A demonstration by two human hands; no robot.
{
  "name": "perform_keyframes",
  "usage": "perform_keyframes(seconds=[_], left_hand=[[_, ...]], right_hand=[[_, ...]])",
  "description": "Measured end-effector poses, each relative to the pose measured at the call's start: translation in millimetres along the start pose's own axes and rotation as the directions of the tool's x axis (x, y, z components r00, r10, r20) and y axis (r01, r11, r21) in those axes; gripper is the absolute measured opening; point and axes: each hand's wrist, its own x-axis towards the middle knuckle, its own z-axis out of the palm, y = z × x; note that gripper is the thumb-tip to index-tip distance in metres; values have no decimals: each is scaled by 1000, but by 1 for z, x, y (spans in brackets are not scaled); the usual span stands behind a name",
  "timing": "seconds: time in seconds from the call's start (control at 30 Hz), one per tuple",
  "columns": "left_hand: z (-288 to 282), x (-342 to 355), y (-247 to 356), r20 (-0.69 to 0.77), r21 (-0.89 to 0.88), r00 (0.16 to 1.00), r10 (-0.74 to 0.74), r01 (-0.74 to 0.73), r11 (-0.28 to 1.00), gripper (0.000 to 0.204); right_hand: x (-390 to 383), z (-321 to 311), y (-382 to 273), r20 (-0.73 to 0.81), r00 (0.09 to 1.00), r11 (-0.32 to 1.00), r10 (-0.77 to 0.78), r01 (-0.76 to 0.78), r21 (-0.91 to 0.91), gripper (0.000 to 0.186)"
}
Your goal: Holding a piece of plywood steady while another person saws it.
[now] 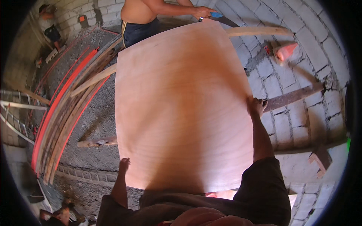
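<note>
A large sheet of plywood (181, 98) spreads in front of me, its near edge close to my waist. My left hand (125, 162) is closed on the sheet's left edge near the lower corner, with most of its fingers hard to make out. Farther up the opposite side, my right hand (257, 106) grips the right edge, fingers curled over it. Beyond the far edge stands a co-worker, whose hand (203, 13) is at a handsaw (228, 22) with a blue handle, close to the sheet's far right corner.
Wooden beams (290, 98) jut out from under the plywood on both sides. Long boards and red metal bars (64, 105) lie at left on rough gravel ground. A concrete block wall (290, 124) runs along the right. Other people (51, 26) are at far left and lower left.
</note>
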Motion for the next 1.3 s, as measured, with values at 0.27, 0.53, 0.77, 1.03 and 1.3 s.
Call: perform_keyframes(seconds=[0.27,0.53,0.77,1.03,1.3], left_hand=[[12,-61,-58,258,206,959,-118,64,976,50],[8,-92,-59,315,43,920,-234,232,972,46],[-8,-52,-13,201,252,973,-110,58,966,38],[-16,-27,23,207,127,978,-15,-12,992,36],[-6,-29,20,415,447,910,-2,-201,872,41]], right_hand=[[-2,-10,2,98,995,997,-8,0,82,68],[1,-5,3,87,996,999,7,-11,43,66],[2,7,8,32,999,996,-24,21,92,65],[3,1,9,123,992,987,-6,-14,159,65],[2,1,10,141,990,990,-1,-20,142,65]])
